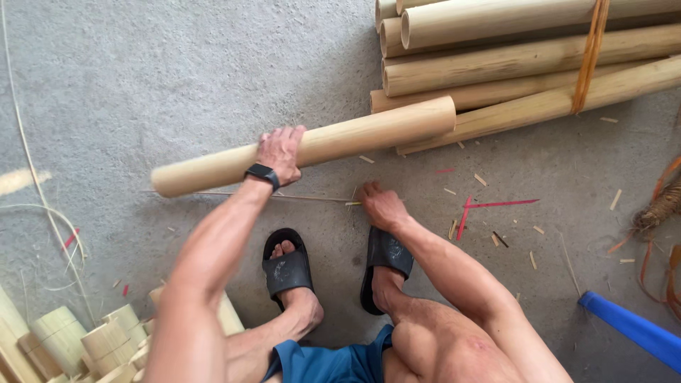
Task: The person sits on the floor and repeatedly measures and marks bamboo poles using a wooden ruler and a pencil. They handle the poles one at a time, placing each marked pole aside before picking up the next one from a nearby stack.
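- left hand (281,152) wrapped over 1 loose bamboo pole (305,145), held just off the concrete floor (177,71)
- right hand (381,206) pinching a thin sliver (284,196) on the floor
- pole looks uncut; tied pole bundle (525,60) untouched; cut rounds (78,340) stacked at left

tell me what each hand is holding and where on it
The left hand grips the loose bamboo pole near its middle. The right hand pinches the end of a thin bamboo sliver on the floor.
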